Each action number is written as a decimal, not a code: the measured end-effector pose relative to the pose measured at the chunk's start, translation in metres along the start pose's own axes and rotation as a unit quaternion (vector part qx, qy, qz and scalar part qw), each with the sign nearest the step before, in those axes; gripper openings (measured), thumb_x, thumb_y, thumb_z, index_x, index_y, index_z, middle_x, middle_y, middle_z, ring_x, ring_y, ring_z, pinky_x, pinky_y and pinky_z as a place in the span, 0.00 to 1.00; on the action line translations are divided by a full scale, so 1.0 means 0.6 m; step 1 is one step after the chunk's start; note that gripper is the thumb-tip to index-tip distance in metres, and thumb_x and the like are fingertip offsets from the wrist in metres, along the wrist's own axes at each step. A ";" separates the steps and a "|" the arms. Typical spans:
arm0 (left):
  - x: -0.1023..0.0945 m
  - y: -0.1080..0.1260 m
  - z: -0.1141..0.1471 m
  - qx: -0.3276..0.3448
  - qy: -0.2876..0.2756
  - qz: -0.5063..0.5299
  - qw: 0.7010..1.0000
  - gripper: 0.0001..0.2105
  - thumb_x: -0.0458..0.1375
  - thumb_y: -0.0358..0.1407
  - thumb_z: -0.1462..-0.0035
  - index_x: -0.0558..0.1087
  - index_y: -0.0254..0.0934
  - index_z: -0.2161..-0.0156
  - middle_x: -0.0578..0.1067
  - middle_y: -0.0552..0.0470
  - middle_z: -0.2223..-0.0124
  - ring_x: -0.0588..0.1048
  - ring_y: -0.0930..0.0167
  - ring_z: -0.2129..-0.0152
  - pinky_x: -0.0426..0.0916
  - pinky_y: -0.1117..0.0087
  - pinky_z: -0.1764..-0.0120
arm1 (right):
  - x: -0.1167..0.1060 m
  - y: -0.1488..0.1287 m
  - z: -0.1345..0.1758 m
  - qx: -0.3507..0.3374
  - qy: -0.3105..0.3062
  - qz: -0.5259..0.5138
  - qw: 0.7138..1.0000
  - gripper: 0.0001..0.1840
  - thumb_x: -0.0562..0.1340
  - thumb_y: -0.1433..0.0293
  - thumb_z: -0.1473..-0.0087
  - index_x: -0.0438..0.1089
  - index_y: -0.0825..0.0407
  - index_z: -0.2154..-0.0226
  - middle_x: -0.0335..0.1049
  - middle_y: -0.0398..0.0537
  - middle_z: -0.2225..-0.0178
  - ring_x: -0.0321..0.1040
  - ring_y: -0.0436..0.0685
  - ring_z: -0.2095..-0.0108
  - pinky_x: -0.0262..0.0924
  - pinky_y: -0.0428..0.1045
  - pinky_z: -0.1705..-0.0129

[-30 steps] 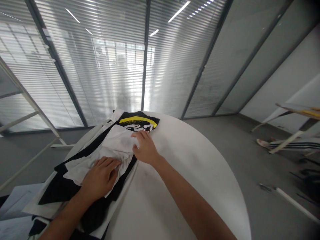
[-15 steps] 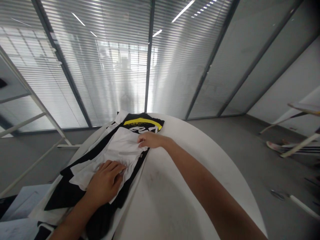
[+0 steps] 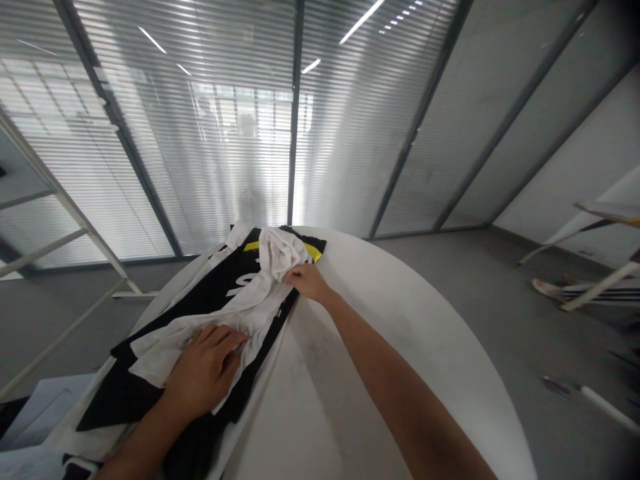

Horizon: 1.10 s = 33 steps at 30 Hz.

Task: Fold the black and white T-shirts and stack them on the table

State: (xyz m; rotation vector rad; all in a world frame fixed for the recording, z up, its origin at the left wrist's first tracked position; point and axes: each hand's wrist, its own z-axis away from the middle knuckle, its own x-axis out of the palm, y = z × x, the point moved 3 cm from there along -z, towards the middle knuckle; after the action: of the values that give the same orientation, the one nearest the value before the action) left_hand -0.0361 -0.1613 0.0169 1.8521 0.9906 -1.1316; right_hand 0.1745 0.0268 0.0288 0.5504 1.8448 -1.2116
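Note:
A thin white garment [image 3: 240,317], crumpled and bunched at its far end, lies over a black T-shirt [image 3: 210,293] with a yellow and white print. My right hand [image 3: 307,280] pinches the garment's right edge near the bunched end. Flat on the near part of the cloth rests my left hand [image 3: 205,367], its fingers extended and the thumb apart. Both garments lie on a round white table [image 3: 400,320]. More white fabric shows under the black shirt's left side.
Papers [image 3: 45,413] lie at the lower left beside the table. A white metal frame [image 3: 75,213] stands on the left. Glass partitions with blinds [image 3: 225,133] rise behind. On the right are a chair [image 3: 607,213] and a person's striped leg [image 3: 600,293].
My right hand has lifted and folded the far end of the white garment, which is now bunched up and uncovers more of the black shirt's print. My left hand stays nearly in place.

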 end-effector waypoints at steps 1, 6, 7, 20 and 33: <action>0.000 0.000 0.000 -0.002 0.000 -0.001 1.000 0.15 0.51 0.29 0.43 0.74 0.41 0.53 0.75 0.48 0.55 0.70 0.62 0.56 0.64 0.55 0.51 | 0.002 -0.014 0.002 -0.023 -0.033 0.019 0.999 0.11 0.57 0.68 0.45 0.76 0.47 0.68 0.77 0.42 0.64 0.72 0.55 0.60 0.61 0.46 0.58; -0.001 0.000 0.001 -0.014 -0.005 0.010 1.000 0.15 0.51 0.29 0.43 0.74 0.41 0.53 0.75 0.49 0.55 0.70 0.62 0.55 0.64 0.55 0.50 | 0.002 -0.066 0.004 -0.115 -0.057 0.171 0.977 0.19 0.58 0.57 0.45 0.72 0.43 0.53 0.76 0.46 0.56 0.70 0.63 0.54 0.60 0.56 0.51; -0.001 -0.001 0.001 -0.020 -0.005 0.015 1.000 0.15 0.51 0.29 0.43 0.74 0.41 0.53 0.75 0.49 0.55 0.70 0.62 0.55 0.64 0.55 0.50 | 0.005 -0.069 0.000 -0.123 -0.073 0.178 0.974 0.19 0.58 0.58 0.44 0.71 0.42 0.51 0.75 0.46 0.54 0.70 0.63 0.53 0.60 0.57 0.51; -0.004 -0.019 -0.009 -0.109 -0.030 0.134 0.984 0.13 0.51 0.33 0.42 0.77 0.44 0.58 0.76 0.51 0.54 0.71 0.63 0.52 0.63 0.57 0.46 | -0.080 0.046 -0.083 0.018 0.246 -0.081 0.966 0.41 0.55 0.75 0.50 0.47 0.55 0.34 0.52 0.58 0.36 0.52 0.63 0.37 0.52 0.59 0.38; 0.001 -0.017 -0.131 -0.068 -0.148 0.046 0.986 0.19 0.47 0.37 0.39 0.72 0.38 0.48 0.74 0.43 0.49 0.71 0.62 0.50 0.62 0.59 0.44 | -0.037 0.009 0.136 -0.159 -0.034 -0.059 0.985 0.15 0.56 0.77 0.44 0.73 0.52 0.57 0.74 0.50 0.56 0.69 0.54 0.55 0.62 0.52 0.48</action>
State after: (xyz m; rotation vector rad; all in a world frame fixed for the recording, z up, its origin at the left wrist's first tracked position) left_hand -0.0173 -0.0879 0.0410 1.5508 0.7833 -1.2091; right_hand 0.2237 -0.0423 0.0299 0.2226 1.9828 -0.9695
